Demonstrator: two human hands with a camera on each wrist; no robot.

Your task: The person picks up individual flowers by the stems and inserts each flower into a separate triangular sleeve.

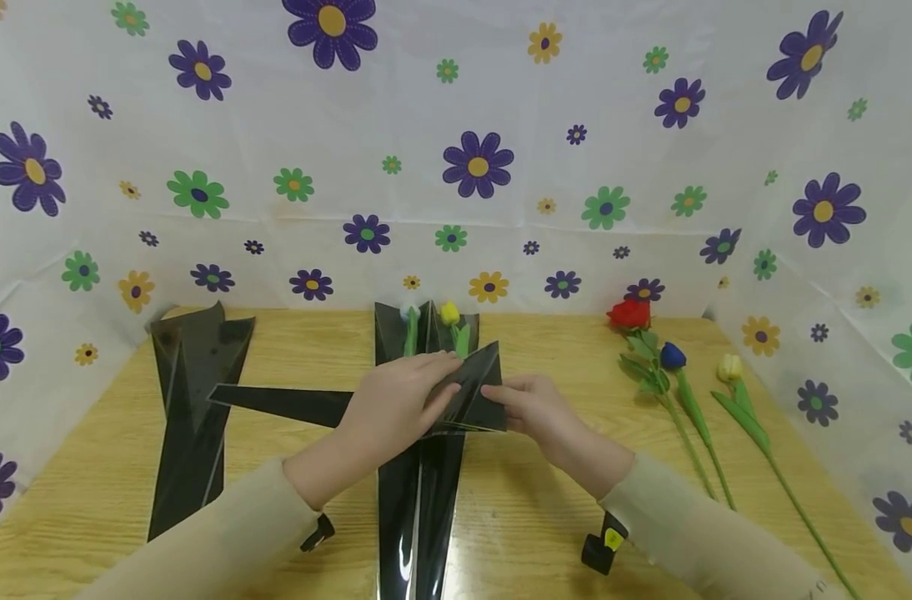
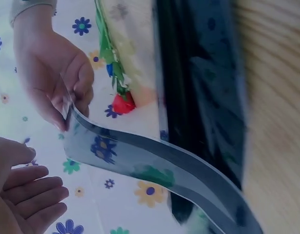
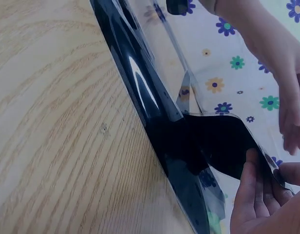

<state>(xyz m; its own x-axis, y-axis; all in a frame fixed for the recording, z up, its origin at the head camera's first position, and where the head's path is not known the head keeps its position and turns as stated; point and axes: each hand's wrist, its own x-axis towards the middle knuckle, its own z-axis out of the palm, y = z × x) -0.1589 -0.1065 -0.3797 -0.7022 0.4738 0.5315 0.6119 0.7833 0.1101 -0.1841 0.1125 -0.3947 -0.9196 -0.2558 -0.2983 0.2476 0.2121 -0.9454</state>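
In the head view, my right hand (image 1: 538,412) pinches the wide end of a black flower sleeve (image 1: 283,403), which lies crosswise with its narrow end pointing left. My left hand (image 1: 396,396) is over the sleeve's middle. The left wrist view shows that hand (image 2: 30,195) with loose, extended fingers, apart from the sleeve (image 2: 125,151). In the right wrist view, the right thumb and fingers (image 3: 267,200) grip the sleeve's edge (image 3: 228,141). Beneath it are black sleeves (image 1: 398,517) with a yellow tulip (image 1: 449,314) and a pale blue flower (image 1: 409,314); my hands partly hide them.
More black sleeves (image 1: 193,400) lie on the left of the wooden table (image 1: 298,342). A red rose (image 1: 628,314), a blue tulip (image 1: 672,356) and a cream tulip (image 1: 729,368) lie at the right. Behind hangs a flower-print cloth (image 1: 418,100).
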